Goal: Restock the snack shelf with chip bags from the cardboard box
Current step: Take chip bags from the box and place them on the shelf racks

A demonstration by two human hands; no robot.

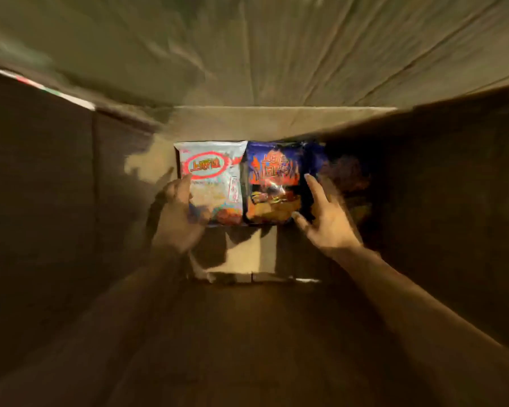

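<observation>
Reaching deep into box (262,121): white bag (215,177) left, blue bag (272,183) right. Right hand (328,221) spread, empty; left hand (178,218) blurred at white bag, grip unclear. Risk: blind grab in shadow slips, crushes chips.

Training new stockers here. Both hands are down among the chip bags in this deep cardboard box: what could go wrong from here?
The left hand is blurred at the edge of the white chip bag with the red oval logo; a hasty grab could crush the chips.
The spread right hand is at the dark blue flame-printed bag; the dark bag beside it lies in shadow and might be overlooked.
</observation>
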